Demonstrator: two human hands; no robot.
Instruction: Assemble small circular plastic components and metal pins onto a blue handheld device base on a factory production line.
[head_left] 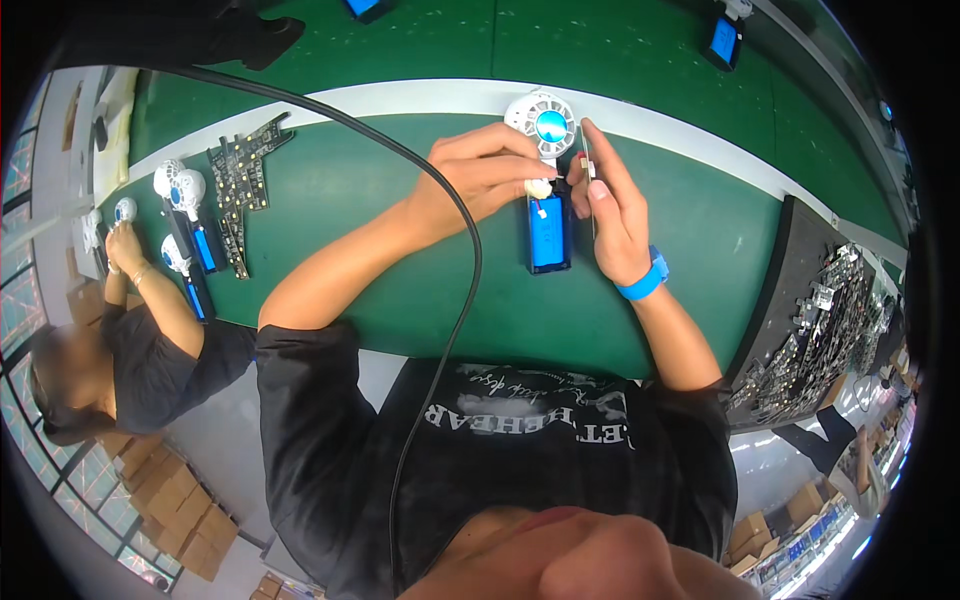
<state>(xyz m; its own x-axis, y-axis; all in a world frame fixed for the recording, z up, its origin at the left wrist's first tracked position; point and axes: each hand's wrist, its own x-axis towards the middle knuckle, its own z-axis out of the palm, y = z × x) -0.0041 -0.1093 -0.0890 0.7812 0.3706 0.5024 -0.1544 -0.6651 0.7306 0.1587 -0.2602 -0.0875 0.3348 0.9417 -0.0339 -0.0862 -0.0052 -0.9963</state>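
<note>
A handheld fan lies on the green table in front of me, its white round head (pixel 541 118) with a shiny blue centre pointing away from me. In its dark handle sits a blue battery block (pixel 549 238), with a short red wire and a small white plug (pixel 543 211) at its upper end. My left hand (pixel 483 172) is closed over the fan's neck, fingertips pinched beside a small pale piece (pixel 538 188); what they grip is hidden. A thin circuit board (pixel 588 160), seen nearly edge-on, is held upright between the thumb and fingers of my right hand (pixel 618 212).
Several similar fans (pixel 188 190) and a dark sheet of joined circuit boards (pixel 240 175) lie to the left. A co-worker's hand (pixel 124 246) touches another fan. At right stands a black tray (pixel 765 300) of small parts. A black cable (pixel 478 255) hangs across my view.
</note>
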